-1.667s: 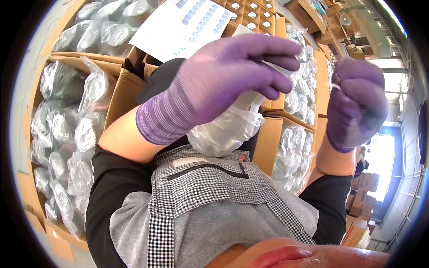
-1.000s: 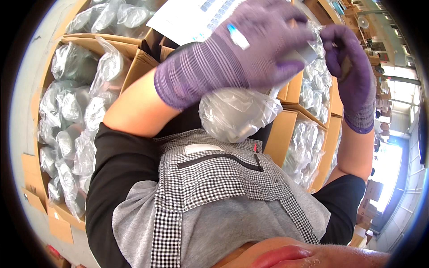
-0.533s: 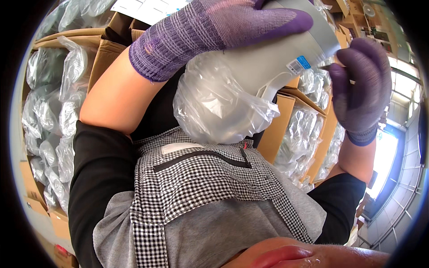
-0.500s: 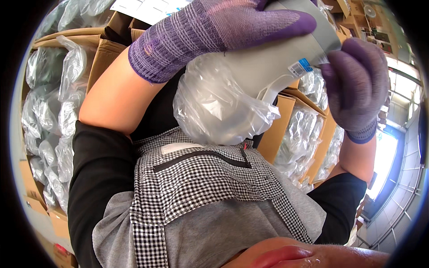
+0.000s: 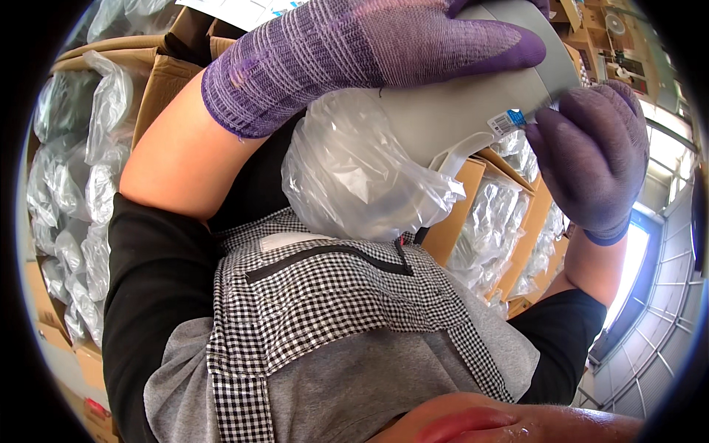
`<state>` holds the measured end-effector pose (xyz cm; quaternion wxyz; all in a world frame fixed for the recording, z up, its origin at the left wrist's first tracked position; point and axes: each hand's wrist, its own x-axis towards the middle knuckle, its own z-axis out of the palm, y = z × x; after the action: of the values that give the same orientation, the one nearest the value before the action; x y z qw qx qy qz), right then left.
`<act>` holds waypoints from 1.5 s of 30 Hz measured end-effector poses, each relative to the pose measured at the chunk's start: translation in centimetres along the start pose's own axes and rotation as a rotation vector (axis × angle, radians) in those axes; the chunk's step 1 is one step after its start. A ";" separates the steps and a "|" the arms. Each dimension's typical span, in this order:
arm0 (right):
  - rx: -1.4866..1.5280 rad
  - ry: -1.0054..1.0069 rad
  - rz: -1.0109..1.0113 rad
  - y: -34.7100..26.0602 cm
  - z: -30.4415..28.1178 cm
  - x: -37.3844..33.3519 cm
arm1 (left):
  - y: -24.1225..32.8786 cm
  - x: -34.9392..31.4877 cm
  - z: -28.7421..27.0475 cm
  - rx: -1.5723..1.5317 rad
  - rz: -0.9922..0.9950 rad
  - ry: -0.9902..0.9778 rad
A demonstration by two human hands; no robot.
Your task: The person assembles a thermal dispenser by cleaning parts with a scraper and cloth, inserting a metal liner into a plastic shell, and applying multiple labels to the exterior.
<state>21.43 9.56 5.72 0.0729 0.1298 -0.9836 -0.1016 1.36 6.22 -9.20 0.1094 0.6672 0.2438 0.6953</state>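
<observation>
A smooth grey plastic container (image 5: 443, 107) with a pale loop-shaped strip (image 5: 465, 148) at its side is held tilted in front of my chest. Its lower end sits inside a clear plastic bag (image 5: 347, 170), bunched and crinkled. My left hand (image 5: 450, 44), in a purple knit glove, grips the container from above, thumb laid along its side; the other fingers are mostly hidden behind it. At the container's right side is a small white and blue barcode label (image 5: 507, 122). My right hand (image 5: 594, 151), gloved alike, is closed with its fingertips pinched at the label's blue end.
Open cardboard boxes packed with clear-bagged items stand at the left (image 5: 66, 199) and at the right (image 5: 487, 221), behind the container. White printed sheets (image 5: 244, 11) lie at the top. Shelving with boxes (image 5: 598, 37) shows at the upper right.
The container and my left hand have shifted slightly to the right. My right hand has lowered a little, and the label now sits flatter against its fingertips.
</observation>
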 end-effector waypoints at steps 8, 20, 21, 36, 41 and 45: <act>-0.119 -0.040 -0.022 -0.3 -0.3 0.1 | 1.3 -0.1 -0.9 0.030 0.064 -0.021; -0.150 -0.149 0.037 -2.2 -0.5 0.9 | 1.6 -0.3 -1.0 0.123 0.103 -0.011; -0.199 -0.171 0.011 -2.5 -0.6 1.0 | 1.6 -0.3 -1.1 0.144 0.061 -0.022; 0.005 -0.115 0.037 -1.4 0.0 0.5 | 1.0 -0.3 -1.0 0.136 0.054 0.023; -0.125 -0.122 0.053 -1.7 0.5 0.5 | 3.5 -0.4 -1.9 0.225 -0.002 -0.019; -0.296 -0.280 -0.007 -2.9 -0.7 1.2 | 4.1 -0.3 -1.9 0.196 -0.058 -0.013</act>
<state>21.07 6.34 5.89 -0.0467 0.1057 -0.9581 -0.2622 0.25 2.23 -7.46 0.0651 0.6721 0.3290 0.6602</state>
